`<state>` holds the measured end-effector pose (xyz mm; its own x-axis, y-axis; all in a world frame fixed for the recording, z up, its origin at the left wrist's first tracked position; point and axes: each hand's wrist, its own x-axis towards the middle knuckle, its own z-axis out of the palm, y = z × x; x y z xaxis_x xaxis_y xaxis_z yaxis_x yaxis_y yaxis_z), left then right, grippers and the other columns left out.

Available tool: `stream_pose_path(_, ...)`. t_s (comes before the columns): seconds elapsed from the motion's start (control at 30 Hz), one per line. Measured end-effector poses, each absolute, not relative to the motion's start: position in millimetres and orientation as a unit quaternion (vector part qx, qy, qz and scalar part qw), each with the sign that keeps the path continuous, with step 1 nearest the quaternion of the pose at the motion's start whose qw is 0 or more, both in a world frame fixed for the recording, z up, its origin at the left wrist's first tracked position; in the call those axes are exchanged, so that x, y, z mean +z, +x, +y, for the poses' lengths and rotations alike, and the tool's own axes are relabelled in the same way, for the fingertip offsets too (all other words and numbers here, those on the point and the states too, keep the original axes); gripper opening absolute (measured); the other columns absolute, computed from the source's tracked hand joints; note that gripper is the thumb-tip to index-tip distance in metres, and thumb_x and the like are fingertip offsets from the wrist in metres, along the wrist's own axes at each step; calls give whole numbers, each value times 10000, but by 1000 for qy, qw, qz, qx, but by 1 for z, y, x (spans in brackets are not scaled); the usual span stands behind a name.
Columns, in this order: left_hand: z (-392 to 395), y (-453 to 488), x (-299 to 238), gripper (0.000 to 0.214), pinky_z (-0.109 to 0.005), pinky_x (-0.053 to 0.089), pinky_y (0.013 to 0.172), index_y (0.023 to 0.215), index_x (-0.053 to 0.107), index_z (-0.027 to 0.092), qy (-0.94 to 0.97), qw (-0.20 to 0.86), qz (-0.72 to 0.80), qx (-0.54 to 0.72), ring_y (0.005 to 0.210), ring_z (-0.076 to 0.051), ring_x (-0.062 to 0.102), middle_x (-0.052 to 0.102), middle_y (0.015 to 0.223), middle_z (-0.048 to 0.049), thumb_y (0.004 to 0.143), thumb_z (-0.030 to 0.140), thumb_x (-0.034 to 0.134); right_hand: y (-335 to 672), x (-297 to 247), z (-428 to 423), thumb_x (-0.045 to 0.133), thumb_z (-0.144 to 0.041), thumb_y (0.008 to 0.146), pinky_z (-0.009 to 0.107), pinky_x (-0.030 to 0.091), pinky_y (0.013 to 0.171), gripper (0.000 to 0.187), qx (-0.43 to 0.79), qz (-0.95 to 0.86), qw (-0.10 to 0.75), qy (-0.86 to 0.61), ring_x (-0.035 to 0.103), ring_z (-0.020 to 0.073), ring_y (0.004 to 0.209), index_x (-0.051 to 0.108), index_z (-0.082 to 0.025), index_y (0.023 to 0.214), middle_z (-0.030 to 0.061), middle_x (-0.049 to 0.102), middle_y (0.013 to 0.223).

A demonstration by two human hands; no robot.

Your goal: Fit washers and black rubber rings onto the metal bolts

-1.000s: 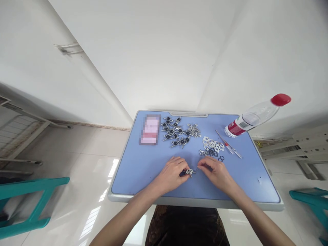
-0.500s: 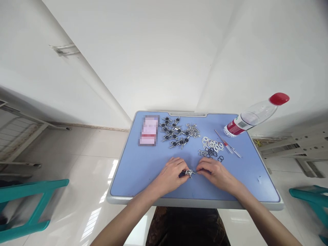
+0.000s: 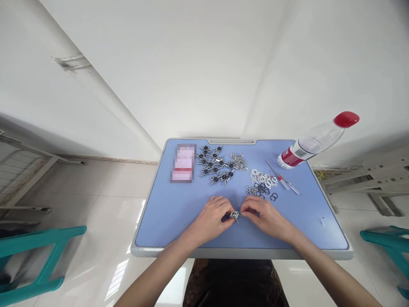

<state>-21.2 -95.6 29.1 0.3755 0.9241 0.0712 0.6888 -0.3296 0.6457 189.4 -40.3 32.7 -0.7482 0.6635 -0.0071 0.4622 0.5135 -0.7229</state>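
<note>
My left hand (image 3: pixel 213 218) is closed in a pinch on a small metal flange fitting (image 3: pixel 234 215), whose oval plate faces me with thin screws sticking out. My right hand (image 3: pixel 266 216) is closed too, thumb and forefinger pressed together at the screw on the fitting's right side. Whatever lies between those fingertips is too small to make out. Just beyond the right hand are small nuts (image 3: pixel 251 190), black rubber rings (image 3: pixel 274 196) and flat metal flange plates (image 3: pixel 262 178) in loose heaps.
Several fittings with black centres (image 3: pixel 215 169) lie behind my hands, beside a pile of screws (image 3: pixel 239 162). A blurred pink rectangle (image 3: pixel 183 164) is at the table's left. Two slim pen-like tools (image 3: pixel 286 182) and a red-capped bottle (image 3: pixel 302 150) are at the right.
My right hand has moved slightly left, bringing its fingertips to the end of the fitting's screw. My left hand keeps hold of the fitting. The camera view has shifted a little.
</note>
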Motion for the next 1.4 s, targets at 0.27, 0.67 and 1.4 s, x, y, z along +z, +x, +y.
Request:
stream_pose_path(0.27, -96, -21, 30, 99, -304, 382, 772, 801, 549, 200, 784, 267, 516, 219, 787, -161, 537, 595, 805, 20, 825, 160, 636, 179, 44, -38, 515, -96, 902, 249, 407, 674, 153, 390, -855, 97, -327, 541, 133, 723, 587, -187, 803, 6, 593, 797)
stream_pose_path(0.67, -97, -22, 26, 91, -333, 407, 804, 797, 551, 203, 790, 253, 514, 220, 800, -175, 562, 604, 827, 6, 828, 171, 630, 164, 63, -27, 480, -30, 845, 249, 359, 613, 197, 267, -918, -28, -292, 547, 137, 662, 594, -163, 754, 27, 605, 782)
stream_pose_path(1.4, -97, -22, 26, 99, -317, 385, 802, 812, 554, 203, 785, 263, 511, 230, 778, -158, 539, 597, 816, 12, 820, 143, 632, 165, 44, -6, 627, -231, 741, 231, 448, 558, 68, 594, -718, -1, -363, 590, 122, 528, 636, -178, 700, -37, 624, 583)
